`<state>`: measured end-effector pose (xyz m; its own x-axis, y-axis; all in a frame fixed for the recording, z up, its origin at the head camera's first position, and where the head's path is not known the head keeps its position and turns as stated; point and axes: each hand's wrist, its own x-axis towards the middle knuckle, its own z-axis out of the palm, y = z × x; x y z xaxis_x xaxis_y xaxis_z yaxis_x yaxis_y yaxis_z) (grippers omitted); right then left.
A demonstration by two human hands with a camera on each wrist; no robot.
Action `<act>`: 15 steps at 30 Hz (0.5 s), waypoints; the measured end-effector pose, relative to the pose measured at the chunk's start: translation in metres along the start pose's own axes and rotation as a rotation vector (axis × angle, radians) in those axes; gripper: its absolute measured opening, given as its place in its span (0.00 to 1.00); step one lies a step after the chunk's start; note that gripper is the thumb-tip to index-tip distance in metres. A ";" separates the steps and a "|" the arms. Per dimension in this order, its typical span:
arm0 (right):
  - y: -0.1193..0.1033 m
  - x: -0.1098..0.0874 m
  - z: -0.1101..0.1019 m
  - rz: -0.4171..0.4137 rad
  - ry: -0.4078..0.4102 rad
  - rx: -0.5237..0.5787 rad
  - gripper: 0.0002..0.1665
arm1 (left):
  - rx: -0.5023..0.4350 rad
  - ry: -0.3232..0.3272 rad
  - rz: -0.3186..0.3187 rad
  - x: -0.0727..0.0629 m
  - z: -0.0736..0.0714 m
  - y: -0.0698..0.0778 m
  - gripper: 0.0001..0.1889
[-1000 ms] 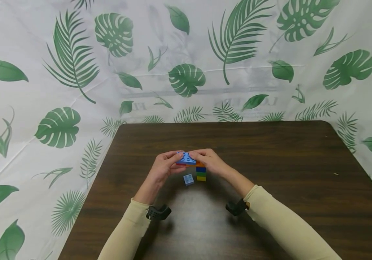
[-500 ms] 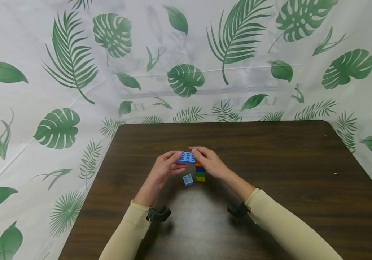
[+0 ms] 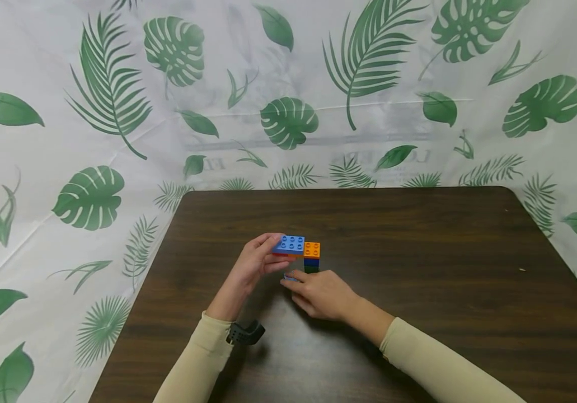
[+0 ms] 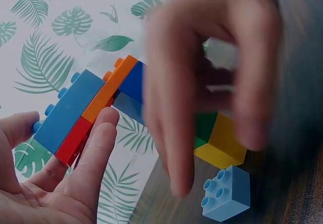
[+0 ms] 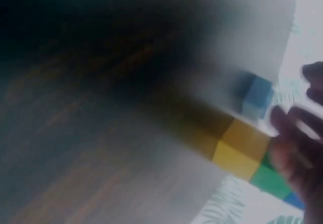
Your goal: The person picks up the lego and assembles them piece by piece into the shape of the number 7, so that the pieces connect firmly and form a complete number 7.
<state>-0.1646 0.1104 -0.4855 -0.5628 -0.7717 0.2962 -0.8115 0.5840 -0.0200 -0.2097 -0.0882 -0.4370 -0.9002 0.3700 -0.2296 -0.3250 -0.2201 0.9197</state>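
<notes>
My left hand [image 3: 257, 260] pinches the left end of a blue building brick [image 3: 290, 244], thumb on its studs and fingers underneath by a red brick [image 4: 72, 139]. An orange brick [image 3: 312, 249] joins this raised part to a column of dark blue [image 4: 132, 81], green [image 4: 204, 128] and yellow bricks [image 4: 222, 142]. In front of the column, a light blue brick [image 4: 232, 196] with studs stands on the table. My right hand [image 3: 325, 294] hovers over it with fingers extended, partly covering it in the head view. Blurred in the left wrist view, those fingers look apart from the brick.
The dark wooden table [image 3: 419, 240] reaches out on all sides of the bricks. Behind it hangs a white sheet [image 3: 238, 134] printed with green leaves. A black wrist device [image 3: 245, 332] sits on my left forearm.
My right hand has left the top of the blue and orange bricks and come down and nearer, over the light blue brick. The left hand keeps its grip and place.
</notes>
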 end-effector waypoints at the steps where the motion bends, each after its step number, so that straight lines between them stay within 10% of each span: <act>1: -0.001 0.000 0.003 0.027 -0.058 -0.031 0.25 | -0.004 -0.001 -0.002 0.000 0.000 0.000 0.22; 7: -0.003 -0.002 0.009 0.116 -0.229 -0.133 0.32 | 0.045 -0.030 0.034 0.001 0.001 -0.002 0.22; 15: 0.000 -0.003 0.011 0.120 -0.157 -0.074 0.21 | 0.119 -0.048 0.092 0.002 0.000 -0.010 0.24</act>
<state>-0.1648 0.1098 -0.4969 -0.6770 -0.7218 0.1433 -0.7266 0.6866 0.0255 -0.2082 -0.0856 -0.4469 -0.9086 0.3970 -0.1298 -0.2028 -0.1474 0.9681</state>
